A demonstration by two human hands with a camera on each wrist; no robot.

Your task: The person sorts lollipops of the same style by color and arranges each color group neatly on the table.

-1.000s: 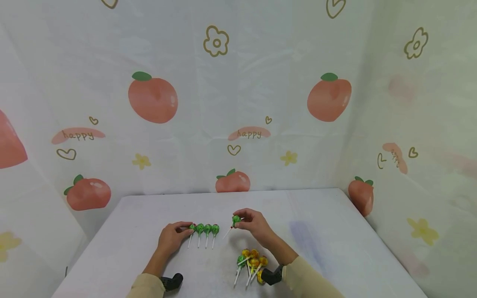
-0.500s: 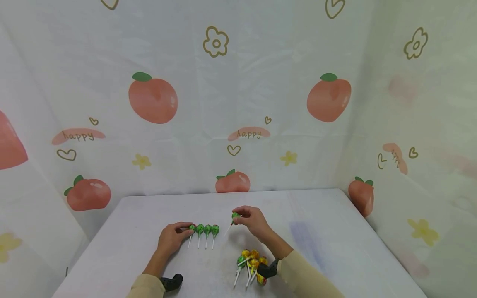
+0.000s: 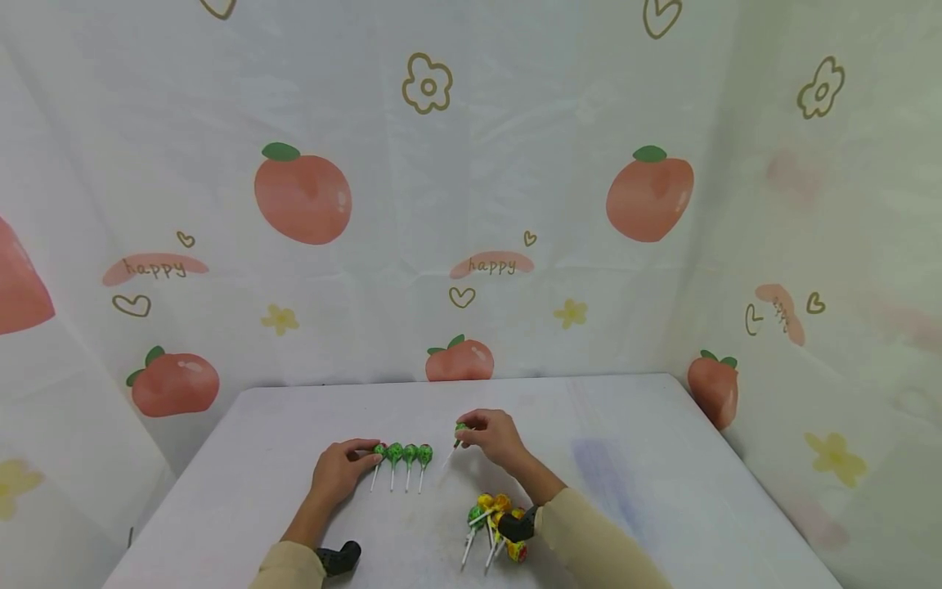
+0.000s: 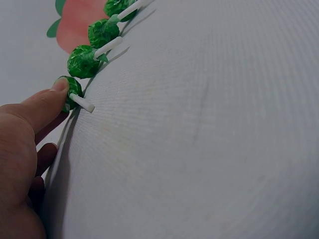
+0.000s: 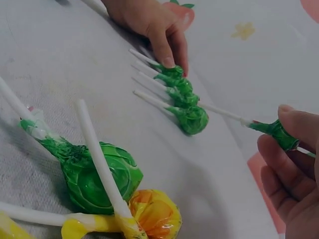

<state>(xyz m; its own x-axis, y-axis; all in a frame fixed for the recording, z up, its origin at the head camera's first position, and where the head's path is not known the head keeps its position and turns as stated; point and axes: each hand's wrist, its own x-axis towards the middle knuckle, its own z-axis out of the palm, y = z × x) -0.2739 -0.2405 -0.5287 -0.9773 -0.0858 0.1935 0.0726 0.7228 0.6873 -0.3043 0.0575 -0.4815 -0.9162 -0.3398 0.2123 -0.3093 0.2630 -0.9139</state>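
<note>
In the head view, several green-wrapped lollipops (image 3: 410, 452) lie side by side, white sticks toward the person. My left hand (image 3: 340, 473) pinches the head of the leftmost lollipop (image 4: 75, 93) between thumb and finger. Right of that row, my right hand (image 3: 495, 436) holds another green lollipop (image 5: 280, 134) by its wrapped head, lifted off the table, its stick pointing down and left. A loose pile below the right forearm has a green lollipop (image 5: 102, 174) and several yellow lollipops (image 5: 158, 213), partly hidden by the black wrist mount.
The white table (image 3: 294, 417) ends at a back edge against a white cloth (image 3: 471, 164) printed with peaches and flowers. A black mount (image 3: 340, 558) sits on the left wrist, another mount (image 3: 518, 524) on the right wrist, just over the pile.
My right hand has shifted slightly left with its lollipop, and its forearm now covers more of the pile. The left hand and the row have stayed put.
</note>
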